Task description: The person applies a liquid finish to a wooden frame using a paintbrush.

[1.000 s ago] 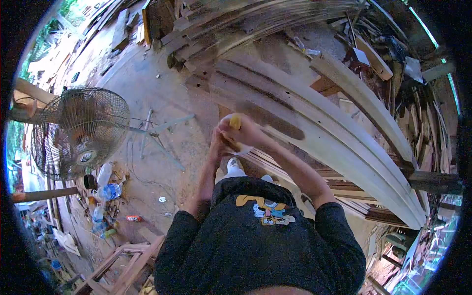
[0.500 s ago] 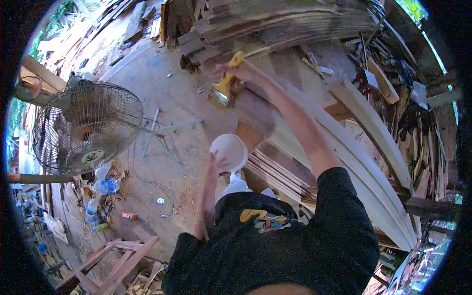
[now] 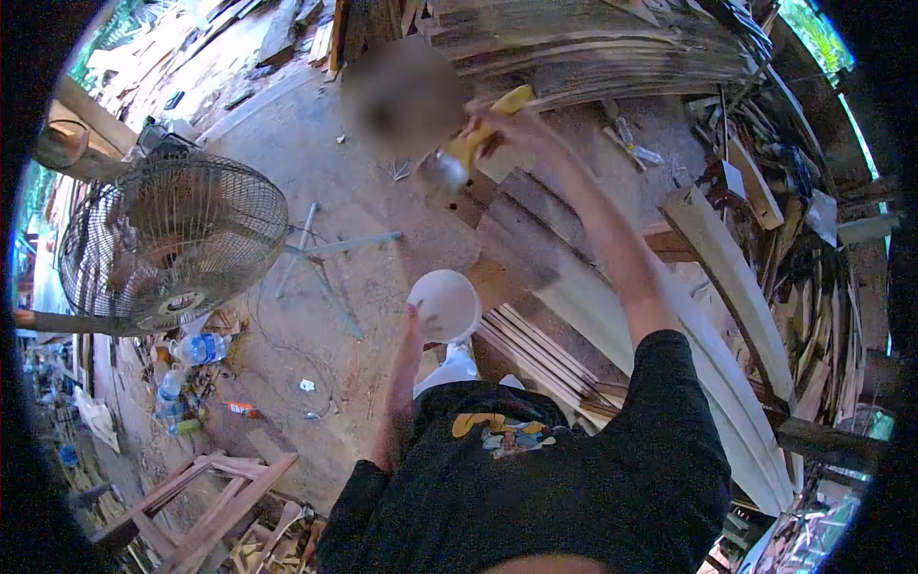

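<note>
The fingers [image 3: 487, 145] of the right hand [image 3: 507, 132] are closed round a yellow-handled paintbrush [image 3: 514, 99], gripping it at the middle, so the butt of the handle pokes up past the hand and the head slants down and away from the body. That grip probably lets the wrist steer the brush at arm's length. The head is smeared by motion, and I can't make out whether it touches anything; a blurred patch hides what lies just beyond it.

The left hand [image 3: 410, 337] has a white bowl [image 3: 447, 295] clamped, thumb at the rim and the other fingers seemingly spread beneath, for their shadows show through the bottom. Held so, from one side and below, the bowl's mouth is left free and faces up toward the wearer. It sits close to the body, above one foot [image 3: 460, 363], well apart from the brush; I can't tell what, if anything, is in it.

Beside the bowl, a bundle of narrow wooden strips [image 3: 540, 352] lies lengthwise, and next to that run long pale boards [image 3: 703, 359], side by side with their broad faces exposed. The pedestal fan [image 3: 172, 244] stands off to the left, its splayed legs [image 3: 359, 244] steadying it on the floor [image 3: 287, 359].
</note>
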The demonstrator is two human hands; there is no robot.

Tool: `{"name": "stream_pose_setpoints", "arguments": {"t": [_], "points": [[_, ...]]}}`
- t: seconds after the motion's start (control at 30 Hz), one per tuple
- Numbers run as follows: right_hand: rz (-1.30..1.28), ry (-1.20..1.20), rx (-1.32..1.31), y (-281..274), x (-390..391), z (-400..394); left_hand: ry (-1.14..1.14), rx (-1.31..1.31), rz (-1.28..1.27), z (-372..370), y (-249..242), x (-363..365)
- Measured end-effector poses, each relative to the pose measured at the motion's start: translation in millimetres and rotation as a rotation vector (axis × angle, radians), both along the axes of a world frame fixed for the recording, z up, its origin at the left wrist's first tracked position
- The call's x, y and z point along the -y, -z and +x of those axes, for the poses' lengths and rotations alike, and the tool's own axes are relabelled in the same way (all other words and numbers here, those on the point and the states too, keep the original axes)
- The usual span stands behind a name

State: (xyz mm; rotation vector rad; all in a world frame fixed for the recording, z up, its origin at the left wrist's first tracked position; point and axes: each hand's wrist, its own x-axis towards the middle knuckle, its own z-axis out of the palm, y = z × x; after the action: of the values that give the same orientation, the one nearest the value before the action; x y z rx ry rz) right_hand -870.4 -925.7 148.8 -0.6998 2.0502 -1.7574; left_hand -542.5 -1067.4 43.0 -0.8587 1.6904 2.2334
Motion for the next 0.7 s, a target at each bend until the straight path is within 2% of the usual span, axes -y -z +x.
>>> {"name": "stream_pose_setpoints", "arguments": {"t": [0.07, 0.17, 0.23, 0.27, 0.33, 0.37, 0.43, 0.5, 0.57, 0.6, 0.7], "points": [[-0.056, -0.109, -0.014, 12, 0, 4, 0.016, -0.01, 0.014, -5, 2, -2], [-0.038, -0.19, 0.02, -7, -17, 4, 0.04, -0.012, 0.06, -10, 1, -7], [0.238, 0.013, -0.033, -37, -40, -8, 0.046, -0.02, 0.094, -10, 2, -9], [0.237, 0.014, -0.033, -50, -44, -5, 0.048, -0.024, 0.115, -10, 3, -10], [0.857, 0.174, -0.662, -70, -54, 3, 0.057, -0.02, 0.137, -8, 3, -12], [0.861, 0.18, -0.653, -76, -58, 12, 0.062, -0.011, 0.139, -6, 2, -13], [0.608, 0.417, -0.89, -94, -64, 48, 0.088, 0.046, 0.105, -2, -4, -20], [0.948, 0.598, -0.64, -125, -75, 103, 0.116, 0.097, 0.068, 0, -2, -23], [0.976, 0.548, -0.581, -106, -127, 133, 0.236, 0.09, -0.023, 3, 15, -21], [0.989, 0.574, -0.436, -105, -147, 154, 0.256, 0.091, -0.027, 6, 17, -21], [1.068, 0.857, -0.268, -103, -192, 214, 0.333, 0.024, -0.005, 6, 14, -26]]}}
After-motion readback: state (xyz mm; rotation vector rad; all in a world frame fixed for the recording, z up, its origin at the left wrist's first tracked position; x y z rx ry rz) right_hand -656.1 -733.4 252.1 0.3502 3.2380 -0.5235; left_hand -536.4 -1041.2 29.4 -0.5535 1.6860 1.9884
